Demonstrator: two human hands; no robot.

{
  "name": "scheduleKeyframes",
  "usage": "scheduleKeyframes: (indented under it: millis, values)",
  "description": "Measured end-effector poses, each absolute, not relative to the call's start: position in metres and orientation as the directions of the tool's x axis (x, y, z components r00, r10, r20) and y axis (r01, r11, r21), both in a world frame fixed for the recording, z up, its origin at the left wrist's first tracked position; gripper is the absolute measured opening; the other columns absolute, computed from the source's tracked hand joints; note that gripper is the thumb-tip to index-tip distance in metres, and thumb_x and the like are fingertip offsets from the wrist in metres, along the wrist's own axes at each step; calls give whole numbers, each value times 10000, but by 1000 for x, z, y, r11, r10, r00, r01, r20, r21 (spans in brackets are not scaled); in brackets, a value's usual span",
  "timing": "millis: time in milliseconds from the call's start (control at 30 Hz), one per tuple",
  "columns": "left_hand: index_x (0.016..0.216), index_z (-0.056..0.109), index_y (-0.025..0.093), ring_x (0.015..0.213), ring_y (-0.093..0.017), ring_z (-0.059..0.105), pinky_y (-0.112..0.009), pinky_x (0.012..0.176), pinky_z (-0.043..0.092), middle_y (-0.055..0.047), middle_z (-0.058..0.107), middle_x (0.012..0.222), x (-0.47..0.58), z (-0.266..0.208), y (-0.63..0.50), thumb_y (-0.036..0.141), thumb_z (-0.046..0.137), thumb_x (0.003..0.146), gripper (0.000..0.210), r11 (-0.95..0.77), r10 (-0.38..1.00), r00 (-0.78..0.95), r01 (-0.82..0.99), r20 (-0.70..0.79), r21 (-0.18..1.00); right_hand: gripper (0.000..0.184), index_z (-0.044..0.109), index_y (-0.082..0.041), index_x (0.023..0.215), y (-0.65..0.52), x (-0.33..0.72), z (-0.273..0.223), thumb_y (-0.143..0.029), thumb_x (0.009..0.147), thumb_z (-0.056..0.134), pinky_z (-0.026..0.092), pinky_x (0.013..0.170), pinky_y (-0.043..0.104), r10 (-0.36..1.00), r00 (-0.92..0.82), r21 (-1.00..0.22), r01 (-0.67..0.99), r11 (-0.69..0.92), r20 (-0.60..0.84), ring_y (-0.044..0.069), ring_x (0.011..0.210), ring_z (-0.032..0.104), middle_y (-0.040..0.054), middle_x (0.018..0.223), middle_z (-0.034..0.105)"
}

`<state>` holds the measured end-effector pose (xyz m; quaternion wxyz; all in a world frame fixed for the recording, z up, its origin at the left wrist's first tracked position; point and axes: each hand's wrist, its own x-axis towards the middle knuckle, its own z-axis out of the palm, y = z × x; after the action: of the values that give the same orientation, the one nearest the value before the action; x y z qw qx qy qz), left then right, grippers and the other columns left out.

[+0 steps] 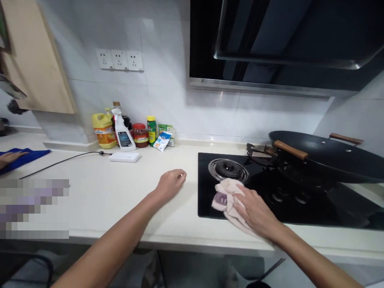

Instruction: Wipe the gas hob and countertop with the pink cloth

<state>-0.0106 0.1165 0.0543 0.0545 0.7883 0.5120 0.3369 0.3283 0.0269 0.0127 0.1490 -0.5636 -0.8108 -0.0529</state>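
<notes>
1. The right hand lies over a pale cloth, fingers spread across it. Its palm and the fingers' undersides are hidden, so I cannot tell whether the cloth is clamped or only pressed.
2. The cloth sits bunched on the front left part of the black cooktop, just by the left burner, its lower end reaching over the front edge onto the counter. Markings on its purple patch are too small to read.
3. The left hand rests near the counter's middle, well apart from the cloth, fingers curled loosely together; the inside of the palm is hidden.
4. A wok covers much of the cooktop's right side and is cut off at the right edge.
5. A white spray bottle partly hides a dark bottle behind it.
6. Another person's hand, cut off at the left edge, touches a blue cloth. Below it, a pixelated block masks part of the view.
</notes>
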Motion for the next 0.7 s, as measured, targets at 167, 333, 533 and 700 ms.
scheduleKeyframes:
  millis: [167,333,533,700]
  values:
    - [904,750,226,836,-181,687,-272,737,493,-33,768,962,4,80,68,275,497,905,257,-597,792,428,694,436,402,459,636,-251,1303,35,364,9,-458,981,383,415,907,545,954,-13,15,1000,9,299,355,1081,524,180,1495,422]
    - [957,728,220,868,-186,670,-284,760,503,-45,716,961,10,77,25,297,473,948,266,-637,763,491,681,421,360,431,645,-238,1275,21,329,19,-419,994,372,422,902,502,951,-83,-39,994,99,297,322,1046,500,165,1438,466]
    - [1010,711,208,1022,-252,623,-399,902,481,-99,666,1077,-20,34,21,304,475,948,263,-553,766,414,815,492,176,312,641,-267,1187,7,303,23,-413,986,452,439,995,373,832,-382,-447,711,543,403,223,1098,534,70,1262,565]
    - [1031,709,231,1108,-287,598,-446,921,467,-105,645,1175,-48,3,25,325,505,935,244,-397,816,264,903,514,167,431,589,-222,1284,69,341,45,-420,1004,329,440,1005,340,892,-35,-461,847,266,450,224,1142,553,96,1262,565]
